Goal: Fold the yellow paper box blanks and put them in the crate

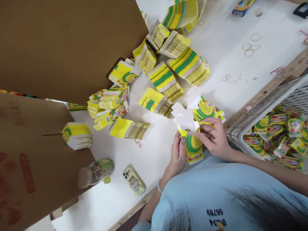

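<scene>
Near the table's front edge, my left hand grips a yellow and green printed carton by its left side. The carton's white inner flaps stand unfolded at its top. My right hand is closed at the right side of the same carton, with thumb and fingers at its upper edge; part of its grip is hidden. Just beyond the fingers lies another yellow carton with a swirl print. Beside it, a bundle of flat cartons rests on the white table.
More stacked flat cartons spread toward the back. Large brown cardboard boxes stand at left. A jar and a phone lie nearby. At right is a white plastic basket with many cartons. Rubber bands and a blue box lie farther back.
</scene>
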Demonstrator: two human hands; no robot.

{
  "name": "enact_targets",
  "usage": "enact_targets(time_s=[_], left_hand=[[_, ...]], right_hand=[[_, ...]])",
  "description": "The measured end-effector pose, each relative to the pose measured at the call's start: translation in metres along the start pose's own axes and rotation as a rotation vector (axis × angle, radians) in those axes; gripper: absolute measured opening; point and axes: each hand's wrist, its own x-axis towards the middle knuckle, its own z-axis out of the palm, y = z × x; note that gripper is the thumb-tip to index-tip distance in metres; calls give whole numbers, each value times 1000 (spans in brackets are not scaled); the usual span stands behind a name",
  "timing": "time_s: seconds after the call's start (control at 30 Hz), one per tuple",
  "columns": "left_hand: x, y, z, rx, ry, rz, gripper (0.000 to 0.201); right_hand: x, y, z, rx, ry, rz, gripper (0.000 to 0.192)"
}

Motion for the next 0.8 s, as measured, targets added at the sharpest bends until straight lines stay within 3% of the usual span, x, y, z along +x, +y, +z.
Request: enact_targets(time_s=[0.13,0.2,0.37,0.47,0.57,0.67,0.8], left_hand=[[-15,-6,6,-125,18,-30,77],[-18,-7,5,-131,3,-36,74],[-16,1,-11,-108,-179,-137,66],[-12,5,-16,-56,-259,-141,49],[-10,4,-10,-29,-192,-43,39],[-10,-1,-3,-59,-78,3,52],[-12,-2,-4,-30,-122,-28,69]], right_hand=[[-6,0,-13,-133,-85,-5,29],[-5,-1,-18,-72,-163,56,32],[4,-7,-28,52,-296,204,31],[9,-12,-29,-33,-347,125,28],[9,-12,-29,-86,-290,57,24],[6,-7,-34,-136,-264,31,23],[7,-3,-48,-189,-478,-157,32]])
